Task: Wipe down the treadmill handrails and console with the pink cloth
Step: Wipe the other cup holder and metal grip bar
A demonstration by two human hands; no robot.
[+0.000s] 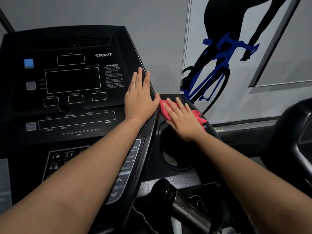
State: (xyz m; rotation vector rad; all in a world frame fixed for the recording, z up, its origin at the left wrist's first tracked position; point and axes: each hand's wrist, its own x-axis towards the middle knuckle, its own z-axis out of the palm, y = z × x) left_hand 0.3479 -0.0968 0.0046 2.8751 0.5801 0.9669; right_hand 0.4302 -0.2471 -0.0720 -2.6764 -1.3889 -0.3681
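Two hands on the treadmill console

The right hand (183, 119) pressed flat the pink cloth (164, 109) beside the cup holder (172, 149); the left hand (141, 97) lay flat on the console (70, 78) edge.

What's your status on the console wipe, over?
Left hand flat on console. Right hand pressing pink cloth above cup holder. Nothing blocking.

Soft pink cloth (164, 109); matt black plastic console (70, 78); glossy metal handrail (185, 205).

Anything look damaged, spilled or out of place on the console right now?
Nothing looks damaged or askew. Only pale specks on the grey panel below the cup holder stand out: droplets, dust or finish, I cannot tell.
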